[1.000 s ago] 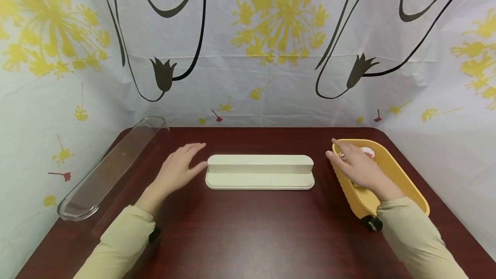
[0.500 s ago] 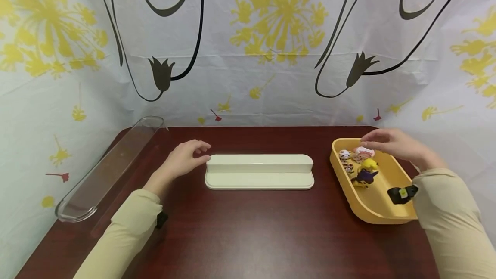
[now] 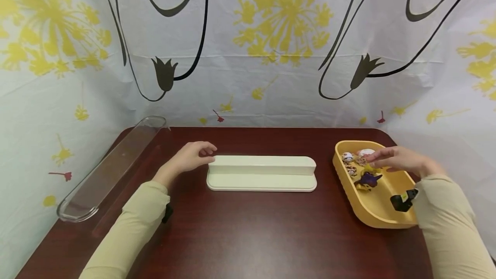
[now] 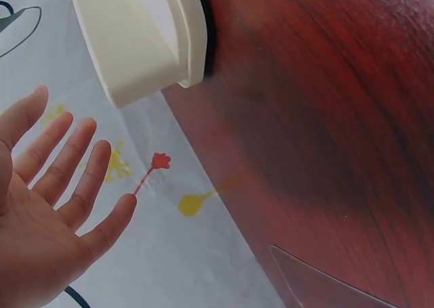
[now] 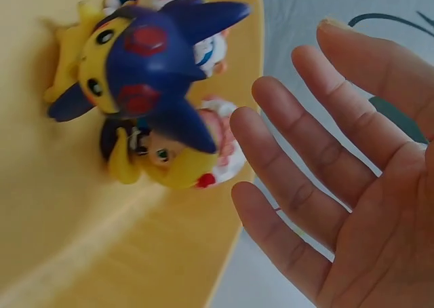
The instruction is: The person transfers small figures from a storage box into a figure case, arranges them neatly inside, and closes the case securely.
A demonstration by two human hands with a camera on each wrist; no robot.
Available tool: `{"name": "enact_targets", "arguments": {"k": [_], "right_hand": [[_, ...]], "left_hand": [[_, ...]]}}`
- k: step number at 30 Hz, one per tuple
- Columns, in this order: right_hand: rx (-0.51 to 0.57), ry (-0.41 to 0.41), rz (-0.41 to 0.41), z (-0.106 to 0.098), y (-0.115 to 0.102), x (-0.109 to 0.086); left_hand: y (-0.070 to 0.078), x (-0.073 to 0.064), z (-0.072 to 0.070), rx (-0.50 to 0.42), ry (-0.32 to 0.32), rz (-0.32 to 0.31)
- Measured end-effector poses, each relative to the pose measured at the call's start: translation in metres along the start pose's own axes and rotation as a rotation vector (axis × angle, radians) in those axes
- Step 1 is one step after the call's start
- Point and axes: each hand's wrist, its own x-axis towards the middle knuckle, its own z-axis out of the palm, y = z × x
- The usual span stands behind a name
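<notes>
My right hand (image 3: 407, 160) hovers over the yellow tray (image 3: 381, 210), its fingers relaxed and holding nothing. Several small figurines crowd the tray's far left part. Among them are a yellow figurine in a dark purple hood (image 5: 152, 64), a yellow-haired figurine (image 5: 178, 165) and a white-headed one (image 3: 347, 157). In the right wrist view the fingertips are spread and apart from these figurines. At the left end of a cream stepped stand (image 3: 261, 181) is my left hand (image 3: 191, 157), fingers loosely bent. The left wrist view shows this hand (image 4: 61, 220) spread, with a gap to the stand.
A long clear plastic cover (image 3: 116, 167) lies along the left side of the dark red wooden table (image 3: 263, 236). Flower-printed white cloth (image 3: 248, 111) hangs behind the table and at both sides. A small black device (image 3: 403, 200) is on the right wrist.
My right hand has swung from the tray's left side to its right, then come down closer to the figurines. My left hand has drifted slightly right, towards the stand's end.
</notes>
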Motion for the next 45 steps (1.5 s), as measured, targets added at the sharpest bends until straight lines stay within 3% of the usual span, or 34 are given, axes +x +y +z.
{"name": "enact_targets", "arguments": {"k": [21,45], "right_hand": [[0.079,-0.09,0.046,0.008,0.02,0.001],[0.195,-0.217,0.028,0.016,0.028,0.009]], "left_hand": [[-0.008,0.009,0.012,0.036,-0.063,-0.043],[-0.01,0.008,0.013,0.058,-0.066,-0.056]]}}
